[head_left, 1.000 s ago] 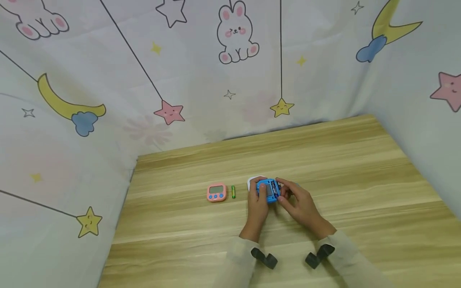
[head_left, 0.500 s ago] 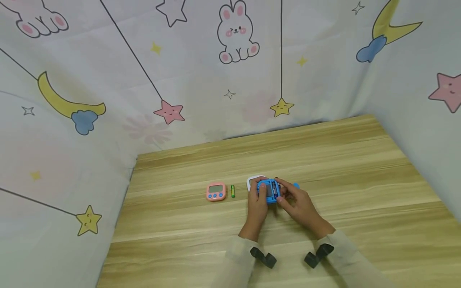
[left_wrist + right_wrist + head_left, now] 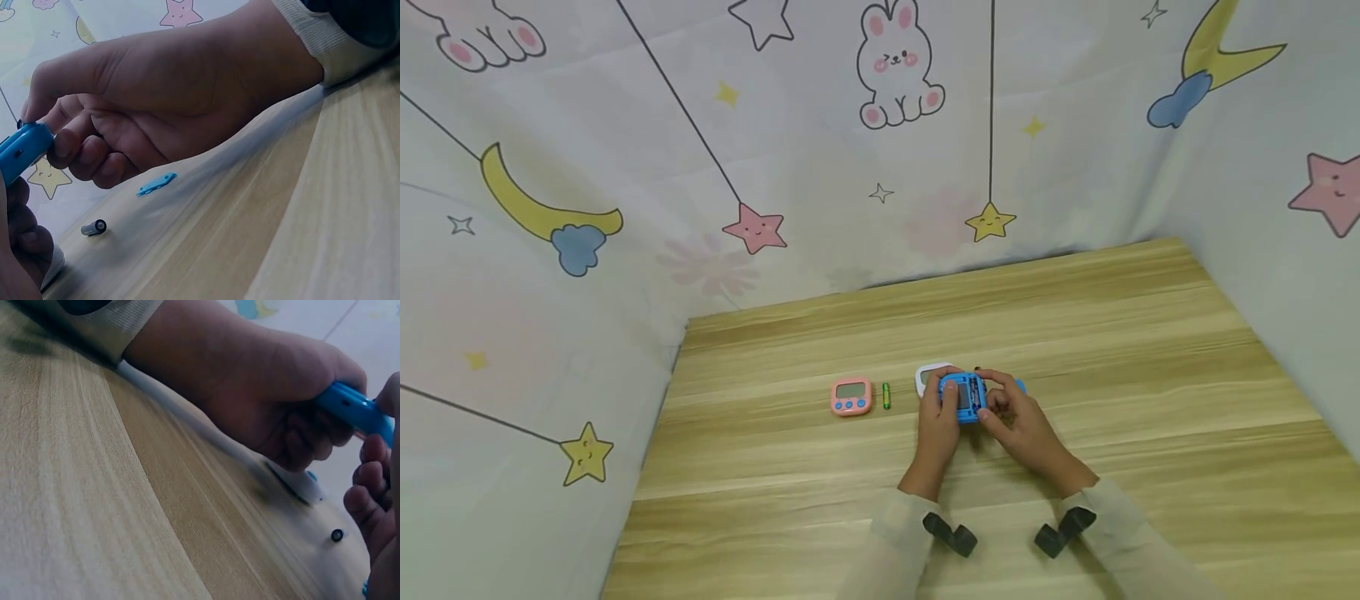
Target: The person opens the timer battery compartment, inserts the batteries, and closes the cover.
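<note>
A blue digital timer [image 3: 964, 397] is held back side up, its battery compartment uncovered and a dark battery [image 3: 976, 392] lying inside. My left hand [image 3: 938, 425] grips its left side, thumb across the back. The right hand [image 3: 1026, 429] holds the right edge between thumb and forefinger, at the compartment; its other fingers curl beneath. In the left wrist view, a loose battery [image 3: 94, 227] and the blue battery cover [image 3: 156, 184] lie on the table below the hands. A white timer [image 3: 927, 379] is partly hidden behind my left hand.
To the left, a pink timer [image 3: 852, 397] lies screen up beside a green battery [image 3: 886, 396]. The wood-grain table [image 3: 775, 467] meets a white printed curtain [image 3: 820, 167] at the back and along both sides.
Both hands keep hold of the blue timer in nearly the same place. The right hand's fingers shift slightly at the compartment, and more of the blue cover shows than one second ago.
</note>
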`<move>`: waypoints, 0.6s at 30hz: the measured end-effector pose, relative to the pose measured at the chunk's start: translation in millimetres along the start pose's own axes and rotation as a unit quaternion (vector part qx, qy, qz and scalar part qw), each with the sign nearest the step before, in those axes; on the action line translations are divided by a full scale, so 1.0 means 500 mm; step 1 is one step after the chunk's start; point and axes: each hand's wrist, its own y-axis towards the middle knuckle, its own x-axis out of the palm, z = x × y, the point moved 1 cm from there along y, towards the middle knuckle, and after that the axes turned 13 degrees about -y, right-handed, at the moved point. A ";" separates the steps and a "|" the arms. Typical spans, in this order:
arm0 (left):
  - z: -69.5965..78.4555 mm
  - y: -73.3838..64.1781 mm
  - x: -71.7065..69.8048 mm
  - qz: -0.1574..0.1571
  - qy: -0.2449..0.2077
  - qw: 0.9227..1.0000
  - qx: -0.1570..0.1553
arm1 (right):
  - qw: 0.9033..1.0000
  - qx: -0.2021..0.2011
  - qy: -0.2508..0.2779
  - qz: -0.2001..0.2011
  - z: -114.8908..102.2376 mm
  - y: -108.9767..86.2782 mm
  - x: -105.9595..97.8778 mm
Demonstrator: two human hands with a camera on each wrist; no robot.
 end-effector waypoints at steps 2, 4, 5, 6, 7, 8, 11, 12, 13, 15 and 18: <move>-0.001 0.000 0.002 -0.001 -0.001 1.000 -0.006 | 1.000 0.003 0.026 -0.008 0.004 -0.001 0.000; -0.003 0.000 0.003 -0.003 0.001 1.000 -0.012 | 0.999 0.011 0.049 -0.019 0.008 -0.001 0.000; -0.003 0.000 0.004 -0.005 0.002 1.000 -0.014 | 0.998 0.016 0.059 -0.024 0.009 -0.002 0.000; -0.004 -0.001 0.005 -0.009 0.004 1.000 -0.014 | 0.997 0.023 0.071 -0.030 0.011 -0.002 0.000; -0.005 -0.001 0.005 -0.013 0.008 1.000 -0.013 | 0.996 0.031 0.081 -0.036 0.012 -0.002 0.001; -0.005 -0.002 0.007 -0.017 0.013 1.000 -0.010 | 0.994 0.038 0.092 -0.042 0.014 -0.003 0.001; -0.006 -0.003 0.010 -0.027 0.024 0.999 0.001 | 0.990 0.057 0.117 -0.055 0.018 -0.003 0.001; -0.006 -0.003 0.010 -0.027 0.026 0.999 0.006 | 0.989 0.061 0.122 -0.059 0.019 -0.003 0.001; -0.006 -0.004 0.010 -0.027 0.027 0.999 0.009 | 0.988 0.064 0.124 -0.061 0.019 -0.003 0.002; -0.005 -0.004 0.009 -0.026 0.026 0.999 0.009 | 0.989 0.065 0.120 -0.063 0.020 -0.001 0.002; -0.037 0.000 0.002 -0.025 0.027 0.999 0.012 | 0.990 0.059 0.110 -0.063 0.019 0.000 0.002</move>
